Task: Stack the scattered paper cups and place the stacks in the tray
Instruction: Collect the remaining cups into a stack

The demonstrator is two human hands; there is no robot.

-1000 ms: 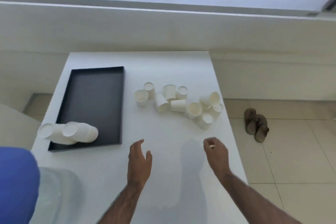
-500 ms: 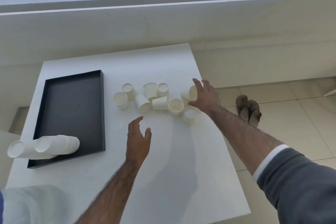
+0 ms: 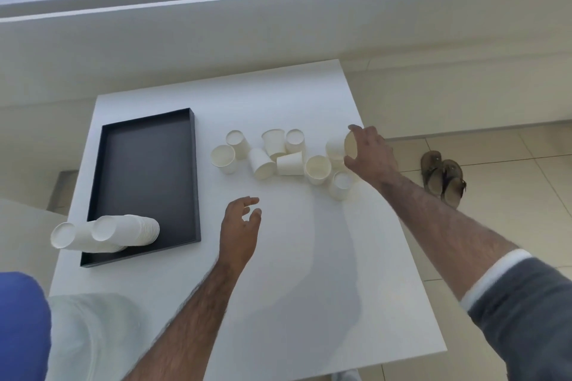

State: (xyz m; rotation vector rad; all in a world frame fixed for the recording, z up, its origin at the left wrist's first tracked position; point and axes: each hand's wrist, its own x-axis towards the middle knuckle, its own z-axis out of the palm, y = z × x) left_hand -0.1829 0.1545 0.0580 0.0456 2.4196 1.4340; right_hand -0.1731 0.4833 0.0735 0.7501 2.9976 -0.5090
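Reach has been completed by the right hand (image 3: 371, 153) since a sec ago: then it was held nr the table's front edge, now it is curled round a tipped cup (image 3: 335, 145) at the far-right end of the loose cups (image 3: 289, 162), fingers over the rim, thumb below. The left hand (image 3: 240, 227) has hardly been shifted. It is held spread and relaxed over the table (image 3: 309, 288), w/ nothing in it. Whether the cup has been lifted yet can't be told.

Approx. eight others are left scattered, some upright, some tipped, all well apart from the tray (image 3: 148, 164). Two stacks (image 3: 123, 230) are already laid on their sides at the tray's near-left corner, bases sticking out over its rim.

A third stack is thus judged to be at its start, w/ this cup as first piece. Care is needed, as neighbours could be knocked off the table's right edge.
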